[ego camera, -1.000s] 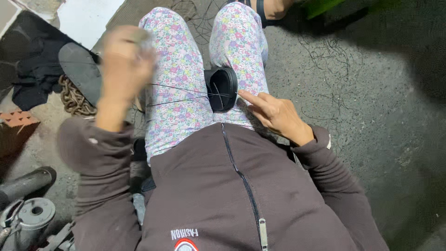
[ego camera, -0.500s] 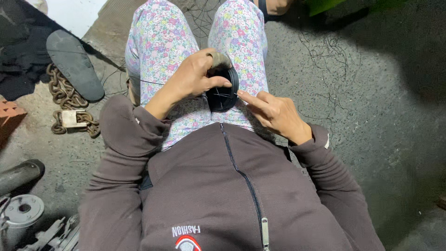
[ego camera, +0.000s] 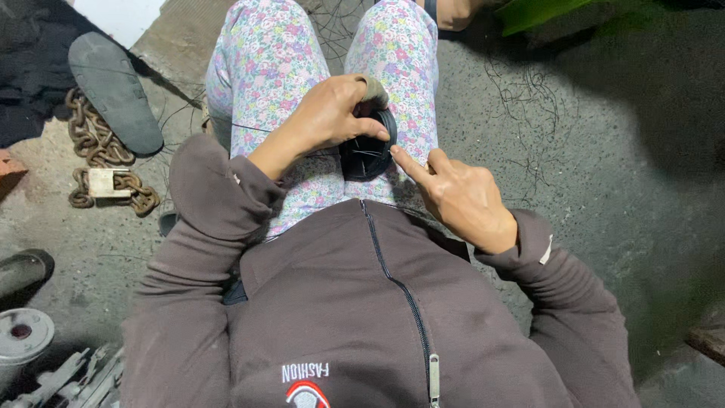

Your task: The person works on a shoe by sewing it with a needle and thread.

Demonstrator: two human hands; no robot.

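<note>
- My left hand, raised and apart a second ago, has come down and now grips the black wire coil on my lap.
- My right hand is loosely open, forefinger steadying the coil's edge; winding continues.

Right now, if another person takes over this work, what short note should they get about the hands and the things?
Left hand: fingers closed on the black coil of thin wire resting on the lap.
Right hand: open, index finger pointing at the coil's edge, holding nothing.
Wire is already wound into the coil; a thin strand runs off to the left. Loose wire scraps lie on the floor.
Left: how much wire remains, cannot tell.
</note>
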